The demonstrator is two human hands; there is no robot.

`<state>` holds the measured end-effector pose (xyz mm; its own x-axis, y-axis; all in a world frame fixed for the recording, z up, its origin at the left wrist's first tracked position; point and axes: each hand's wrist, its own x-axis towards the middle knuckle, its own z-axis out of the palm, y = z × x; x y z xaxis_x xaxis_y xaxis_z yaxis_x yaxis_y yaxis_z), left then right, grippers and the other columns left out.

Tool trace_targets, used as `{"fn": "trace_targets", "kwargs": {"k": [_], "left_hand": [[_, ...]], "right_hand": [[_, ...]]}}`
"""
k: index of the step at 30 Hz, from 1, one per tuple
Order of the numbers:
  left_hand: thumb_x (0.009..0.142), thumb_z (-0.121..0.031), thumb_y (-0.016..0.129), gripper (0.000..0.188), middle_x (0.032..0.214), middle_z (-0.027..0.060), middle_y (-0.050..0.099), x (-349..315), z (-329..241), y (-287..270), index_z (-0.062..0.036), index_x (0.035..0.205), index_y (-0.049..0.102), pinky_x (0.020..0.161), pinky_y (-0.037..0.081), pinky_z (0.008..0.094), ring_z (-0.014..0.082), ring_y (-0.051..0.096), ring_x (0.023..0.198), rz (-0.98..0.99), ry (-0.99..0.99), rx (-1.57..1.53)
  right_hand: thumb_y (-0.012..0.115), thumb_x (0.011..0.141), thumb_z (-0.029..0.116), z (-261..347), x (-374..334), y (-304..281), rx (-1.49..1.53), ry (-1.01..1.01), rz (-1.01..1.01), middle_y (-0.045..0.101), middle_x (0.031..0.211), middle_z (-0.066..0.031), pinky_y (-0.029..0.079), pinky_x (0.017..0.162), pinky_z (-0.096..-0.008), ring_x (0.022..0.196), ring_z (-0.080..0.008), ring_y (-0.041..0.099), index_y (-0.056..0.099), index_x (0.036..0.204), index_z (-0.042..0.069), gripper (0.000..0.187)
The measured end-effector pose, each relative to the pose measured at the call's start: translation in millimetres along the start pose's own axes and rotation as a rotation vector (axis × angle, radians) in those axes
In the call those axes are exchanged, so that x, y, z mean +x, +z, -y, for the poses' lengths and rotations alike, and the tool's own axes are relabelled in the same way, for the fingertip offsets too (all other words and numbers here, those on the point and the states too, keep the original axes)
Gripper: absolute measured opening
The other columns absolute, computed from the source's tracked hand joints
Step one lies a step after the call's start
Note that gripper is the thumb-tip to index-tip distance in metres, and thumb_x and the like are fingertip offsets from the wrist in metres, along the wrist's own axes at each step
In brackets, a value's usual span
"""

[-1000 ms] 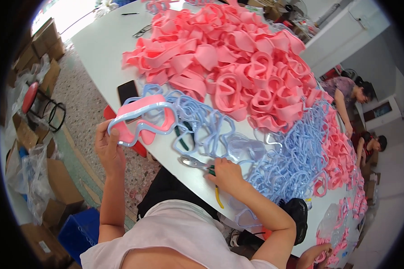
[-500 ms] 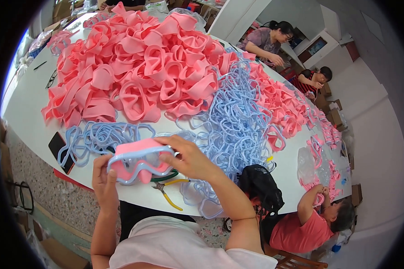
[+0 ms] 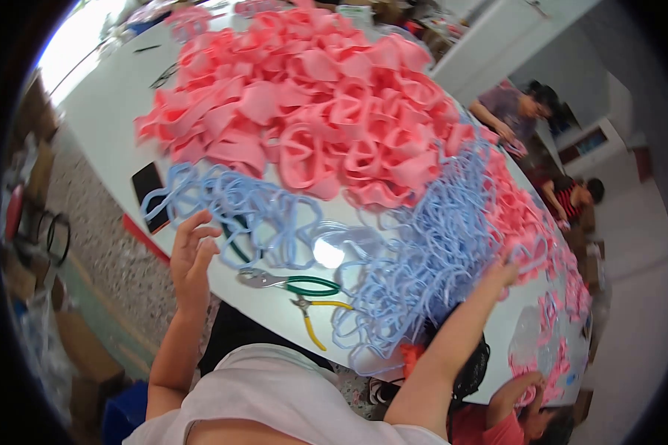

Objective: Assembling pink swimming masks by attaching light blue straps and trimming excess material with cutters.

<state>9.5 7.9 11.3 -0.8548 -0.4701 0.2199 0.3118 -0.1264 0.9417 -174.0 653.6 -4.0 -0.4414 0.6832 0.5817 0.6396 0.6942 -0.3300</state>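
Observation:
My left hand [image 3: 191, 259] is raised over the near left table edge, its fingers apart and nothing in them. Just beyond it lies a loose heap of light blue goggle frames [image 3: 256, 208]. My right arm stretches far to the right, across a larger heap of blue frames [image 3: 441, 230]. At its end my right hand [image 3: 506, 273] is blurred, beside pink-and-blue goggles [image 3: 531, 254] at the edge of the pink pieces; whether it grips them is unclear. Green-handled pliers [image 3: 312, 285] and yellow-handled cutters [image 3: 313, 320] lie between my arms.
A big mound of soft pink goggle pieces [image 3: 304, 104] covers the table's far side. Clear lenses [image 3: 349, 243] lie mid-table, a dark phone [image 3: 150, 194] at the left edge. A black bag [image 3: 473, 363] sits under my right arm. Several people work along the far and right sides.
The goggles held in both hands have left my left hand, which has opened. My right hand has swung far right. The view has shifted, and the green-handled pliers now show fully.

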Motion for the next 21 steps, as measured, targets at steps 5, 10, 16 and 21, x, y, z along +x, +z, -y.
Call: {"fn": "trace_targets", "kwargs": {"k": [5,10,16,21], "left_hand": [[0.093,-0.009,0.057,0.044,0.126,0.0126,0.056,-5.1,-4.2,-11.2,0.0038,0.134,0.047,0.076,0.045,0.0251,0.0111,0.058,0.097,-0.062,0.005,-0.002],[0.093,-0.008,0.055,0.042,0.122,0.0119,0.057,-4.9,-3.9,-11.8,0.0026,0.133,0.048,0.074,0.045,0.0244,0.0098,0.058,0.095,-0.060,-0.044,0.010],[0.094,-0.008,0.056,0.042,0.119,0.0095,0.057,-11.8,-4.4,-12.5,-0.0003,0.134,0.048,0.076,0.044,0.0236,0.0099,0.058,0.095,-0.032,-0.068,-0.016],[0.095,-0.006,0.056,0.039,0.116,0.0072,0.057,-18.4,-7.3,-7.7,-0.0024,0.133,0.049,0.076,0.044,0.0217,0.0098,0.059,0.094,0.034,-0.121,-0.024]], "right_hand": [[0.054,0.089,0.031,50.9,-9.4,-20.8,0.959,0.182,-0.011,0.065,0.097,-0.0215,0.054,0.068,-0.0403,0.080,-0.0343,0.067,0.061,0.105,-0.006,0.041],[0.056,0.091,0.000,136.3,-55.9,-63.5,1.430,-0.029,0.227,0.062,0.111,-0.0117,0.055,0.073,-0.0279,0.084,-0.0214,0.067,0.057,0.113,-0.005,0.023],[0.061,0.085,-0.002,261.7,-245.0,-115.0,0.937,-1.259,0.748,0.065,0.111,-0.0137,0.054,0.079,-0.0349,0.100,-0.0269,0.065,0.062,0.113,0.005,0.028],[0.056,0.079,0.000,310.2,-296.5,-97.1,0.626,-1.566,0.684,0.061,0.098,-0.0131,0.053,0.079,-0.0392,0.095,-0.0311,0.060,0.062,0.103,0.003,0.026]]}}
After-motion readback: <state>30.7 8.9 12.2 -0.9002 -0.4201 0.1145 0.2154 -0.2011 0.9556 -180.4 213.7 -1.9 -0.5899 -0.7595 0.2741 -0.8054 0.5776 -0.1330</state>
